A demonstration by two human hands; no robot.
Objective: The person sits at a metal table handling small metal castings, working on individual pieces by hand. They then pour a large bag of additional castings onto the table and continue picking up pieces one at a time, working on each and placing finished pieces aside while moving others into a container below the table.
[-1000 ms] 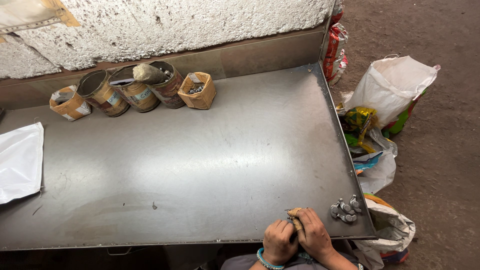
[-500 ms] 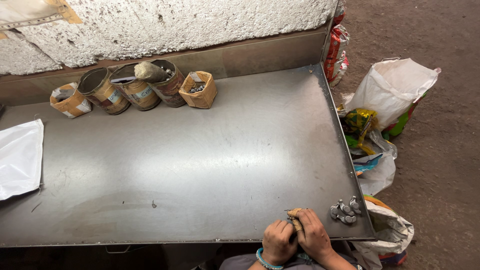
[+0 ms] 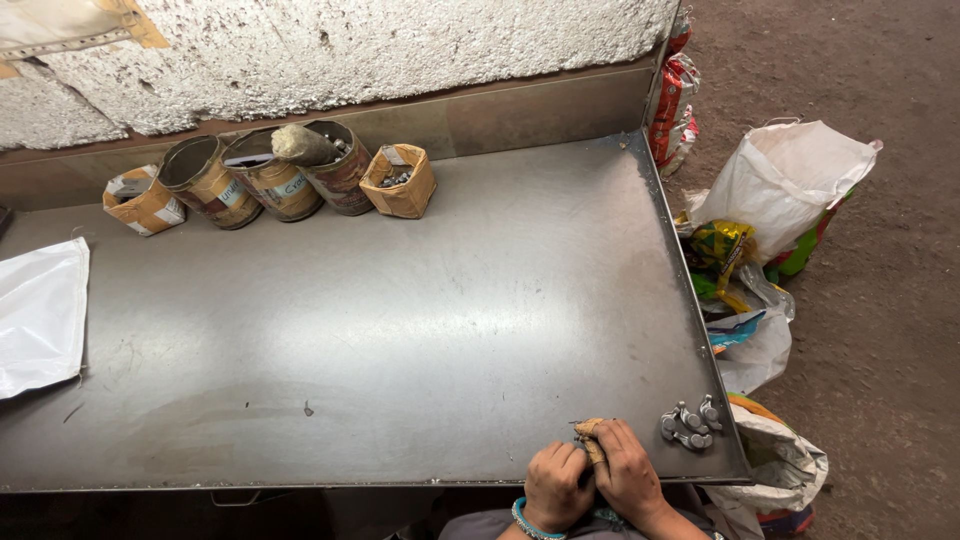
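Steel table [image 3: 400, 330]: 3 tins [image 3: 275, 175], 2 cardboard boxes [image 3: 400, 182], white sheet [image 3: 40, 315], metal parts [image 3: 688, 425]

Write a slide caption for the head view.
Both hands, left hand and right hand, grip a small tan object at the grey metal table edge, beside silver metal parts.

Before you lies a smooth sheet-metal table [image 3: 400, 340] with a dull, scuffed sheen. Your hands pinch a rough brown pad [image 3: 592, 440] beside shiny metal parts [image 3: 688, 426]. Rusty tins [image 3: 270, 175], taped cardboard boxes [image 3: 400, 182] and glossy white plastic [image 3: 40, 315] sit beyond.
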